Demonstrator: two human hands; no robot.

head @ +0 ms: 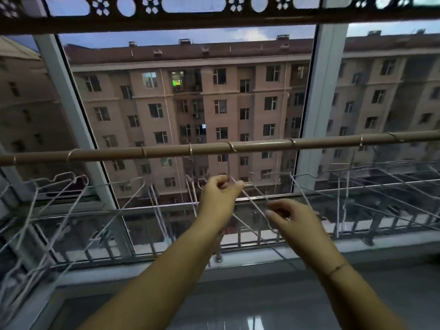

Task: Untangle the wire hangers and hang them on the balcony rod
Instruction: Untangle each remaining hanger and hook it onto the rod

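Note:
A tan balcony rod [257, 146] runs across the view in front of the window. Several thin white wire hangers hang from it by their hooks, such as one at the left [59, 186] and one at the right [357, 182]. The middle hanger [252, 203] has its hook [230, 146] over the rod. My left hand [220, 196] pinches this hanger's neck just below the rod. My right hand [291, 219] sits lower and to the right, fingers curled at the hanger's sloping arm; whether it grips the wire is unclear.
White window frame posts [69, 110] [319, 101] stand behind the rod. A metal railing [147, 232] runs outside the glass above a grey sill [262, 260]. A dark patterned beam [214, 17] crosses overhead. An apartment block fills the view beyond.

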